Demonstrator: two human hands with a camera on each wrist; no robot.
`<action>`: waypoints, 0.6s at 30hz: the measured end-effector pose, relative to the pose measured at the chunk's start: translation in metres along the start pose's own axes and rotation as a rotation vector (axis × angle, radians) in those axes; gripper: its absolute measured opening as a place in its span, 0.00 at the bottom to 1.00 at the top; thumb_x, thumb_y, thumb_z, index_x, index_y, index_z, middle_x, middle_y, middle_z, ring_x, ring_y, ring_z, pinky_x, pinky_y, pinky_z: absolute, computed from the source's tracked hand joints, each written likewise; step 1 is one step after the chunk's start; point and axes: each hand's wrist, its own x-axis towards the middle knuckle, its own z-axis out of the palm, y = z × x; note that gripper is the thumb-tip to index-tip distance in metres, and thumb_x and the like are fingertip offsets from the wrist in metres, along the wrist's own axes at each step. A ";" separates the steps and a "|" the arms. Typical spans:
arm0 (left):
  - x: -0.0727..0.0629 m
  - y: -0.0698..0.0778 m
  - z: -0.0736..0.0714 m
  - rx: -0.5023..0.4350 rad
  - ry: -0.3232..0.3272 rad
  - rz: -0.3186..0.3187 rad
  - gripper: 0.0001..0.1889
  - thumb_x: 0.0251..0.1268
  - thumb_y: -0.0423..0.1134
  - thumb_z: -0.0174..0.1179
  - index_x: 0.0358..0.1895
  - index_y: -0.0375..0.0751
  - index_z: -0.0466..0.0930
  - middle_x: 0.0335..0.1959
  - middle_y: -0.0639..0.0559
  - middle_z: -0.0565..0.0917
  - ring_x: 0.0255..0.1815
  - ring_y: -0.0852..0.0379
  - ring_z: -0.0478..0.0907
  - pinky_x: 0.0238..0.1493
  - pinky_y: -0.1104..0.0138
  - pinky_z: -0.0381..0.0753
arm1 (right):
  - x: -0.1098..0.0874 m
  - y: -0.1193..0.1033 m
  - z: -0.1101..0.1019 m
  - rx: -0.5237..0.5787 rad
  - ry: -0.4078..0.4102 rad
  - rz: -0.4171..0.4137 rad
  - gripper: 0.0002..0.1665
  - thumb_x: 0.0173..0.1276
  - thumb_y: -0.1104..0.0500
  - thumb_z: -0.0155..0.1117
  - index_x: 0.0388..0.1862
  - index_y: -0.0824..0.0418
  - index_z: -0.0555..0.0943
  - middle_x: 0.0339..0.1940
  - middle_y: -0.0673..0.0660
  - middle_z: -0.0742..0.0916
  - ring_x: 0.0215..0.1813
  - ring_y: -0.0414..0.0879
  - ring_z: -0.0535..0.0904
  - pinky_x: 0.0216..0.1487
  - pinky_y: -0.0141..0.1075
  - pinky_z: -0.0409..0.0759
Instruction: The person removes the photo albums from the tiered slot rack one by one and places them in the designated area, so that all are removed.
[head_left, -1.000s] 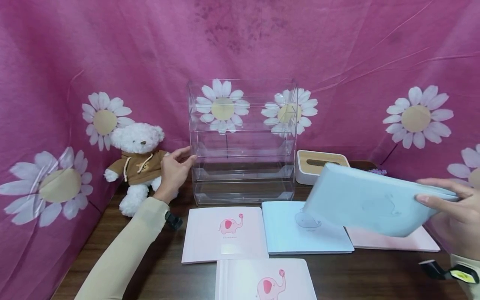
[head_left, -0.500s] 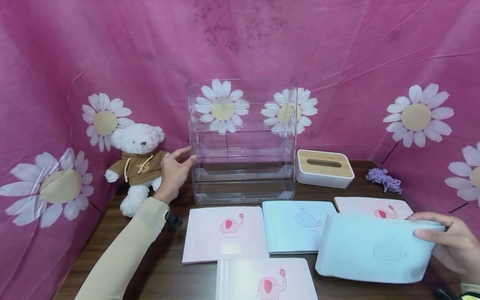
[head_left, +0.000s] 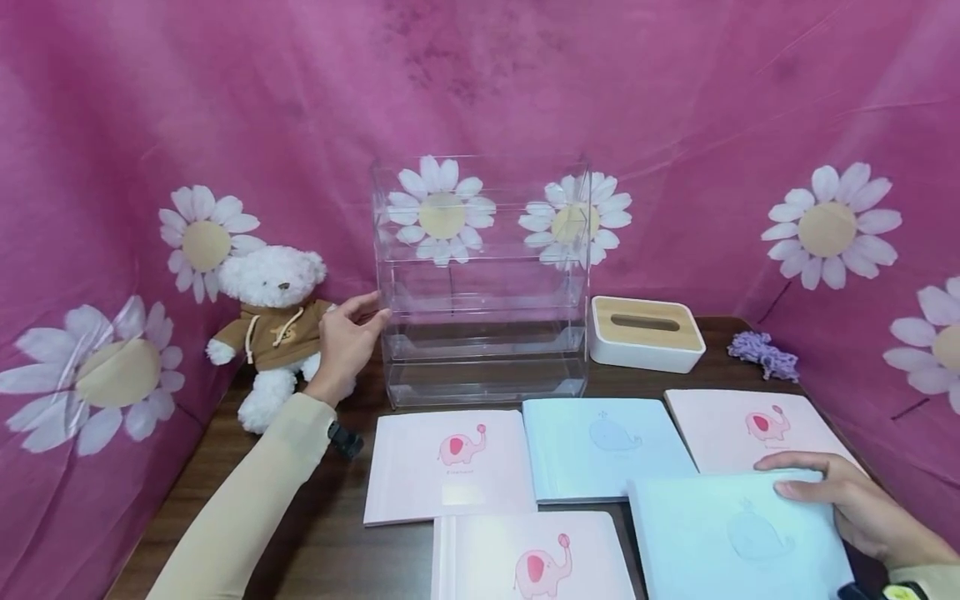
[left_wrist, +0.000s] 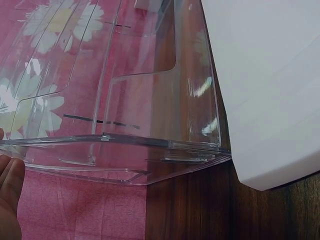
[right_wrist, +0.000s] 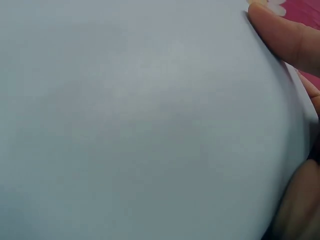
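My right hand (head_left: 855, 504) grips a pale blue booklet (head_left: 731, 554) with a whale on its cover, thumb on top at the upper right corner. Its plain surface fills most of the right wrist view. At the left edge of a clear plastic tiered rack (head_left: 483, 375), my left hand (head_left: 347, 346) holds the side between thumb and fingers. Pink elephant booklets (head_left: 405, 467) (head_left: 480, 558) (head_left: 720, 417) and another blue whale booklet (head_left: 570, 450) lie flat in front of the rack. The left wrist view shows the rack's transparent side (left_wrist: 140, 105) close up.
Left of the rack sits a white teddy bear (head_left: 281, 333) in a brown hoodie. To its right stand a white tissue box (head_left: 645, 354) with a wooden lid and a purple yarn bundle (head_left: 763, 356). A pink daisy-print cloth (head_left: 675, 83) hangs behind the brown table (head_left: 322, 517).
My right hand has brought the blue whale booklet down and toward me, to the front right of the table, uncovering the pink booklet and tissue box. My left hand stays at the rack.
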 end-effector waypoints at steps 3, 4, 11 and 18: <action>-0.001 -0.001 0.000 0.000 0.010 -0.020 0.21 0.67 0.39 0.68 0.62 0.43 0.83 0.57 0.43 0.87 0.56 0.50 0.85 0.42 0.83 0.79 | 0.006 0.000 0.000 -0.106 0.041 0.031 0.30 0.79 0.70 0.41 0.57 0.45 0.86 0.50 0.48 0.92 0.49 0.47 0.90 0.51 0.45 0.88; -0.001 -0.001 0.000 0.000 0.008 -0.028 0.21 0.67 0.40 0.68 0.62 0.44 0.83 0.57 0.43 0.87 0.56 0.50 0.85 0.42 0.83 0.79 | 0.007 0.000 0.001 -0.145 0.049 0.039 0.30 0.79 0.70 0.42 0.56 0.44 0.86 0.49 0.48 0.92 0.48 0.46 0.90 0.49 0.44 0.88; 0.002 0.000 0.002 -0.011 0.007 0.009 0.21 0.66 0.39 0.69 0.61 0.42 0.84 0.56 0.42 0.87 0.56 0.48 0.85 0.42 0.84 0.79 | 0.011 0.012 0.016 -0.627 0.275 0.049 0.14 0.74 0.64 0.59 0.53 0.59 0.88 0.44 0.35 0.89 0.43 0.28 0.81 0.41 0.28 0.78; 0.004 -0.001 0.002 0.001 0.018 0.006 0.20 0.66 0.39 0.68 0.61 0.42 0.84 0.56 0.42 0.88 0.55 0.48 0.85 0.41 0.84 0.78 | 0.018 0.014 0.030 -1.012 0.616 0.139 0.18 0.60 0.49 0.76 0.46 0.57 0.89 0.48 0.50 0.89 0.42 0.22 0.70 0.40 0.25 0.64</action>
